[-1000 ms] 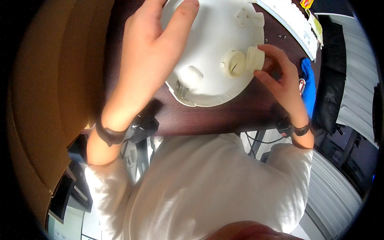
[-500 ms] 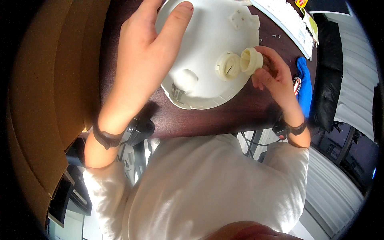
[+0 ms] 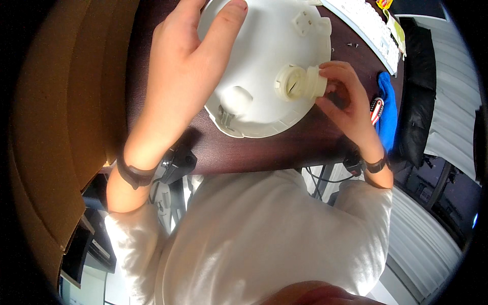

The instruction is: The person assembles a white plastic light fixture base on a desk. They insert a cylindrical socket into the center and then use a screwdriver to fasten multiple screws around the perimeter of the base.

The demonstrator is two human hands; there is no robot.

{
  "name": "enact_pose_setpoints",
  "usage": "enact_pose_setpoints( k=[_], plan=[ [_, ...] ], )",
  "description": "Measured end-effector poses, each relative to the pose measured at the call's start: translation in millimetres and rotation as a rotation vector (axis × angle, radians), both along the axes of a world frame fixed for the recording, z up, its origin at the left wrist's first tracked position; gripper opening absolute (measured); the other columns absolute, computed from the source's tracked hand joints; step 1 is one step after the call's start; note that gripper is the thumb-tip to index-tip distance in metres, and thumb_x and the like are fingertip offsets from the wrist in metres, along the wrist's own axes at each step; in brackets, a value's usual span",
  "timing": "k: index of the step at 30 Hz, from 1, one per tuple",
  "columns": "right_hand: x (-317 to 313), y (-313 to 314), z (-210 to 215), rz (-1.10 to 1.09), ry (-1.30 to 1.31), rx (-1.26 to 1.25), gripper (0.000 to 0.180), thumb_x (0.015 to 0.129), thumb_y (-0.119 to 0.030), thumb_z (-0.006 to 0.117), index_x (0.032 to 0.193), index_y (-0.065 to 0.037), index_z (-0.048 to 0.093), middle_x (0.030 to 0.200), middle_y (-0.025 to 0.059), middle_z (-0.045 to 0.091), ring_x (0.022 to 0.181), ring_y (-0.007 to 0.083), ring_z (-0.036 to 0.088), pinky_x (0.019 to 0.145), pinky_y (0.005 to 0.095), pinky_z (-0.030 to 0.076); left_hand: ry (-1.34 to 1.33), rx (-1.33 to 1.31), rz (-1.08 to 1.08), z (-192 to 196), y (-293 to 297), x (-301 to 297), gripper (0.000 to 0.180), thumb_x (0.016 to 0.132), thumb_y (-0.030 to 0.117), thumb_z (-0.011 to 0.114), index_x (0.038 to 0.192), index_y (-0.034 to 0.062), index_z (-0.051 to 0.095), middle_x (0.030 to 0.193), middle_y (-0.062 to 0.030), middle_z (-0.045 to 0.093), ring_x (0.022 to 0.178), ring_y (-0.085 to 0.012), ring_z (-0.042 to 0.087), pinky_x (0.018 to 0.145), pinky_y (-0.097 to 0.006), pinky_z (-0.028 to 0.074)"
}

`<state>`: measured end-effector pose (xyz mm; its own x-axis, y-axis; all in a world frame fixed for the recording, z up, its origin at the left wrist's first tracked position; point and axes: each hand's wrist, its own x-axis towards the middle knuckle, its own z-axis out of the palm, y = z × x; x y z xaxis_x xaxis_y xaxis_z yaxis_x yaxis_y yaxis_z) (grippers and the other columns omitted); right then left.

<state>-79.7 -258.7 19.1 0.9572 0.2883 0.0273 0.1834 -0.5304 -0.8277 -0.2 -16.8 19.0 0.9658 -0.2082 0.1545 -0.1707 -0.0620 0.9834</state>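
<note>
A large round white plastic cover lies on the dark table, its hollow side up. My left hand grips its upper left rim, thumb over the inside; the other fingers are partly cut off by the frame's top. A cream round collar with a slot in it stands up from the cover near its right side. My right hand holds a short cream plastic cap by its outer end, thumb and forefinger round it. The cap is tilted sideways against or just beside the collar; whether they touch is unclear.
Small screws lie on the dark table right of the cover. A white keyboard is at the far right. A blue cloth and a red-and-white tool lie beside my right wrist. Brown cardboard stands at the left.
My right hand has turned the cap so its open end faces left toward the collar, and brought it slightly nearer. The left hand and the cover have barely moved.
</note>
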Motion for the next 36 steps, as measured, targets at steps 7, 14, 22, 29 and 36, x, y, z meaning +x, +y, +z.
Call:
enact_pose_setpoints(
  k=[7,14,22,29,36],
  plan=[
    [-0.6,-12.5,-1.3,-0.173,0.38,0.599,0.039,0.084,0.001,0.047,0.121,-0.002,0.036,0.109,0.0127,0.051,0.084,0.0197,0.055,0.072,0.0308,0.047,0.029,0.039,0.046,-5.1,-5.4,-3.7,0.032,0.092,0.02,0.047,0.117,0.0007,0.053,0.103,-0.0048,0.058,0.095,-0.0085,0.052,0.084,-0.021,0.039],
    [1.6,-13.5,-3.0,-0.124,0.468,0.785,0.042,0.079,-0.001,0.047,0.12,-0.001,0.037,0.108,0.0141,0.051,0.087,0.0231,0.056,0.075,0.0336,0.047,0.063,0.037,0.026,-5.2,-4.5,-2.6,0.032,0.092,0.02,0.047,0.118,0.0013,0.052,0.104,-0.0052,0.058,0.096,-0.0089,0.052,0.085,-0.021,0.039],
    [2.0,-16.1,-3.0,-0.132,0.438,0.642,0.047,0.072,-0.002,0.054,0.117,-0.006,0.041,0.117,0.0137,0.047,0.098,0.0247,0.052,0.079,0.0335,0.045,0.046,0.027,0.026,-5.5,-4.8,-2.1,0.032,0.093,0.02,0.047,0.118,0.001,0.052,0.106,-0.0056,0.058,0.098,-0.0094,0.052,0.086,-0.022,0.039],
    [2.5,-15.4,-11.6,0.079,0.138,0.436,0.05,0.065,0.013,0.054,0.11,-0.005,0.045,0.118,0.0123,0.044,0.111,0.0213,0.046,0.094,0.0311,0.038,0.032,0.042,0.021,-6.3,-2.3,-4.1,0.032,0.093,0.021,0.047,0.118,0.0012,0.052,0.106,-0.0055,0.058,0.097,-0.0092,0.052,0.085,-0.021,0.039],
    [0.8,-3.2,-9.3,0.077,-0.098,0.178,0.051,0.062,0.013,0.059,0.108,-0.005,0.045,0.116,0.0144,0.044,0.105,0.023,0.049,0.089,0.0307,0.04,0.04,0.031,0.031,-4.5,1.0,-5.7,0.032,0.093,0.021,0.047,0.118,0.0015,0.052,0.105,-0.0057,0.058,0.096,-0.0093,0.052,0.085,-0.021,0.039]
  ],
)
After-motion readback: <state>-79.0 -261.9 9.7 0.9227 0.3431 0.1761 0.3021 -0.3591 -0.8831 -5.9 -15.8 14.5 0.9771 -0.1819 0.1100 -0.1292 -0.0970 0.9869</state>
